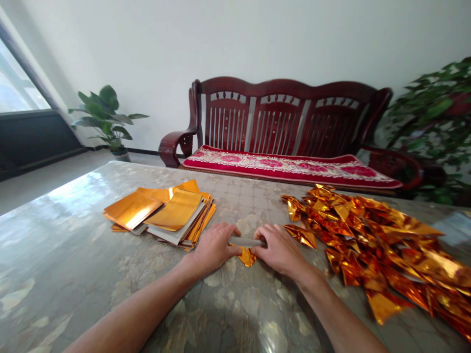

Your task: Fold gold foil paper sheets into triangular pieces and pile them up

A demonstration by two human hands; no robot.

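Observation:
Between my hands, low over the table, is a sheet of gold foil paper (pixel 247 257), partly rolled or folded so that its grey-white back faces up and a gold corner points toward me. My left hand (pixel 217 246) pinches its left end between thumb and fingers. At the right end, my right hand (pixel 276 247) grips it the same way. A loose stack of flat gold foil sheets (pixel 176 211) lies just beyond and left of my left hand. Right of my right hand spreads a heap of folded gold foil pieces (pixel 353 225), one small piece lying close to my fingers.
The table (pixel 91 264) has a clear patterned cover. Behind it stands a dark red wooden bench (pixel 275 117) with a red floral cushion (pixel 287 165). Potted plants (pixel 106 117) are at both sides. A clear plastic item (pixel 458 229) sits at the right edge.

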